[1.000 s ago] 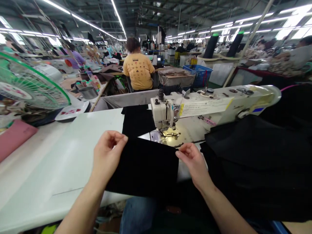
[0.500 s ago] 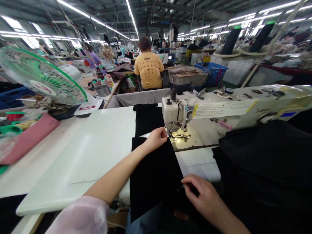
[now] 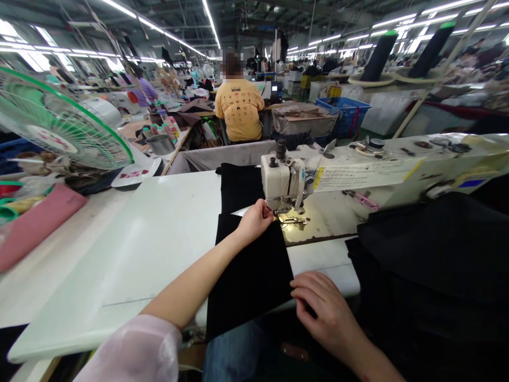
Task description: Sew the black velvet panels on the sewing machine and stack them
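Here, black cloth (image 3: 254, 281), corner in left hand (image 3: 255, 219); right hand (image 3: 324, 305) alongside.

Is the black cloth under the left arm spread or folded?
Spread: the cloth shows a broad, smooth face, lying partly on the table.

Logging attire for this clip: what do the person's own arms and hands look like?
The left hand and right hand are bare, no gloves showing. A sheer, pale pinkish sleeve ends partway down the left arm; no right sleeve is in view.
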{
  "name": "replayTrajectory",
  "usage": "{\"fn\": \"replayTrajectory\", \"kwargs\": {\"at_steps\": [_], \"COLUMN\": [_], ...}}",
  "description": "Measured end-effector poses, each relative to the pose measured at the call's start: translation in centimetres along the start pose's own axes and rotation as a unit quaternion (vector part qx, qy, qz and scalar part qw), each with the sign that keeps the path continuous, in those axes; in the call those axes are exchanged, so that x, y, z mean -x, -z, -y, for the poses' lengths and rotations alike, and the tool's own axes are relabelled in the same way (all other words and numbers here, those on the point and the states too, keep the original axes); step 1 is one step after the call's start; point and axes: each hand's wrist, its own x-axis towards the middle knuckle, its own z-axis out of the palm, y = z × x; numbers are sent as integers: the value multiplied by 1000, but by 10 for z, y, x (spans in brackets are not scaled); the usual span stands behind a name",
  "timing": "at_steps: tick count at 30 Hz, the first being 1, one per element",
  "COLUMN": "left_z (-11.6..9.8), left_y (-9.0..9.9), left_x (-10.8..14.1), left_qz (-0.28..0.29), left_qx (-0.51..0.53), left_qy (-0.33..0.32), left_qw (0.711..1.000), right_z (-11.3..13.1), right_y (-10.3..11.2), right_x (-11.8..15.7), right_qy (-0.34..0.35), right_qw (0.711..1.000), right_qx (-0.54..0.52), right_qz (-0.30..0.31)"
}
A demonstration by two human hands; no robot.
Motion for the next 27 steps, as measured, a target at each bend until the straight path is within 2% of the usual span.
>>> {"fn": "replayTrajectory", "kwargs": {"at_steps": [3,4,7,8,9,11,14,21,27], "left_z": [-20,-27,-37,-36,-34,-26,-13,4,16], "left_y": [5,7,6,5,3,1,-1,4,12], "left_x": [39,58,118,133,145,156,146,94,58], "left_qz": [-43,-29,125,148,158,130,96,80,87], "left_qx": [-71,-98,-106,-108,-112,-138,-157,-177,-153], "left_qy": [-26,-62,-241,-284,-317,-361,-399,-423,-400], "left_qw": [996,993,957,941,928,913,898,885,899], "right_z": [1,1,3,3,2,0,-8,-31,-44], "right_y": [4,5,9,10,10,10,7,-6,-15], "right_x": [1,1,0,-1,-3,-7,-16,-53,-86], "right_qy": [8,11,10,8,6,5,5,-14,-61], "right_qw": [1000,1000,1000,1000,1000,1000,1000,997,990], "right_qx": [7,8,6,4,3,4,13,74,124], "right_qz": [1,3,19,22,23,15,7,5,16]}}
